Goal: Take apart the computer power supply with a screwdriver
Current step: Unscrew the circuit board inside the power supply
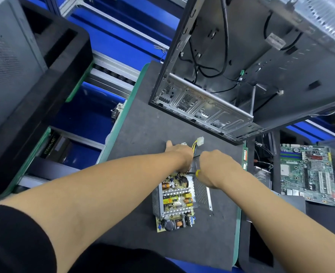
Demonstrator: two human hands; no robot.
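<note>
The opened power supply [202,192] lies on the dark mat, its perforated metal shell bare on the right. Its yellow circuit board [175,201], with coils, capacitors and heat sinks, sticks out of the shell toward me. My left hand [179,154] grips the far end of the unit where the cable bundle [194,146] with a white connector [200,139] leaves it. My right hand [215,166] holds a screwdriver [197,173] with a yellow and black handle; the tip points left at the board's far end. The tip itself is hidden by my hands.
An empty grey computer case [212,107] stands open just beyond my hands. A green motherboard [308,174] lies on the right, a memory stick [245,154] at the mat's right edge. A black computer tower [24,85] fills the left. Blue conveyor rails run behind.
</note>
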